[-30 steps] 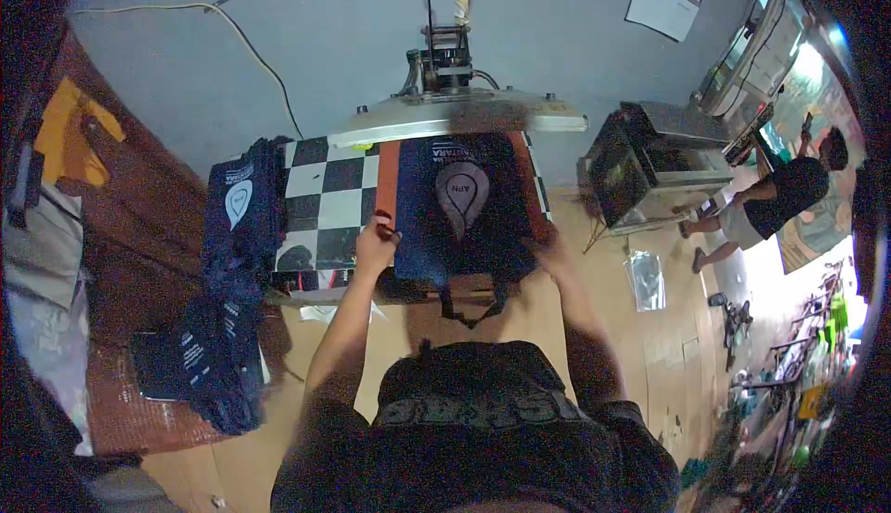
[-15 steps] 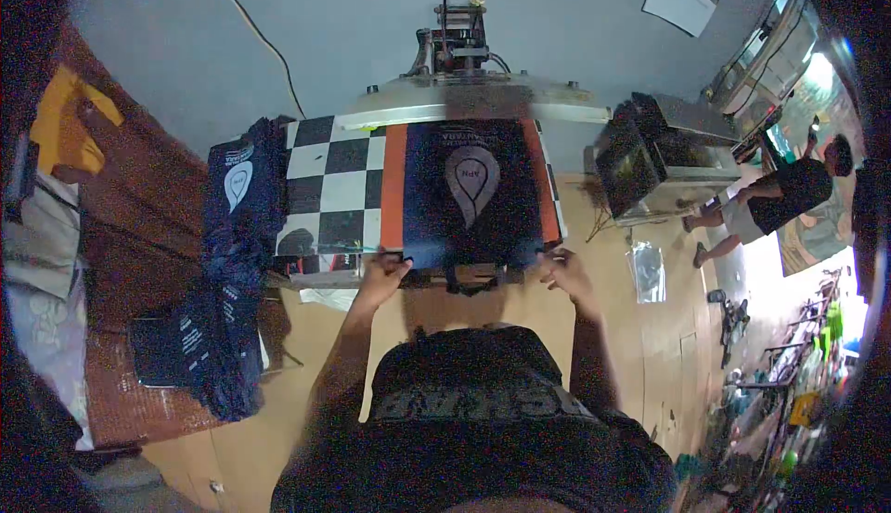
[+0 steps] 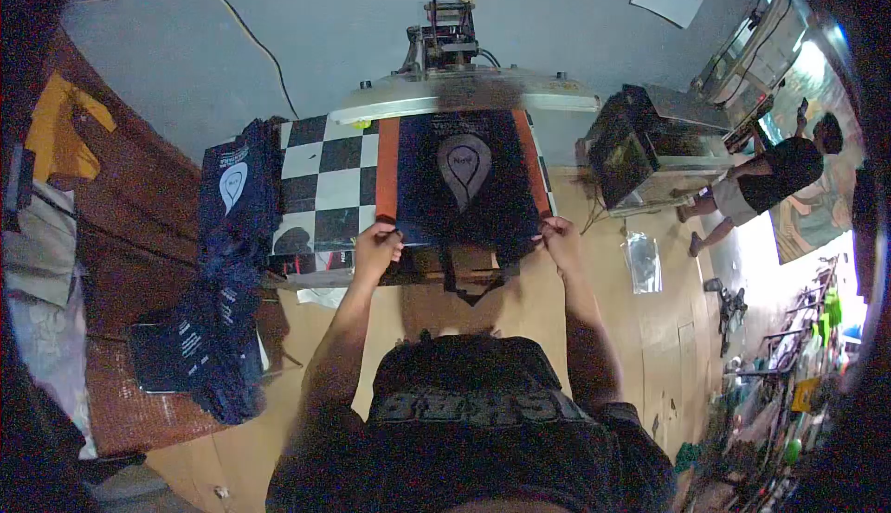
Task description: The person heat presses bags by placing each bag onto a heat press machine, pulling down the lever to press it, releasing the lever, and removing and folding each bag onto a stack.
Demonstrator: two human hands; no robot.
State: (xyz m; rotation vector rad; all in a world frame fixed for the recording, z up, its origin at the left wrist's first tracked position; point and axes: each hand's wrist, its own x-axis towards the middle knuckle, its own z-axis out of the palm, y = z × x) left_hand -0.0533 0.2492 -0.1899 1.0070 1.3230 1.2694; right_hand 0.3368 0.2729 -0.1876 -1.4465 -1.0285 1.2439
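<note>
Both of my hands were at the near edge of the work, seen from the head camera, with the arms stretched forward. On one side, my left hand (image 3: 376,251) had its fingers bent inward at the near left corner of a dark blue cloth bag (image 3: 464,211), right by the end of an orange strip (image 3: 387,165). Across from it, my right hand (image 3: 560,246) had its fingers curled at the near right corner, the tips close together. I could not tell whether either hand was pinching the bag, the strip or both.

The bag lay flat between my hands, its pale teardrop print facing up, and a dark strap (image 3: 450,276) hung in a loop off its near edge. Orange showed along both sides of it. Over its far end stood the raised plate of a press (image 3: 469,104), in front of a grey wall (image 3: 343,12).

To the left of the bag was a black-and-white checked table top (image 3: 336,183), and past that a heap of dark printed cloth (image 3: 232,207), which trailed down toward me. To the right stood a dark box (image 3: 617,155), with a clear plastic sheet (image 3: 642,262) on the floor (image 3: 659,327) nearer me. Farther right was another person (image 3: 784,174) in a dark top and pale shorts.
</note>
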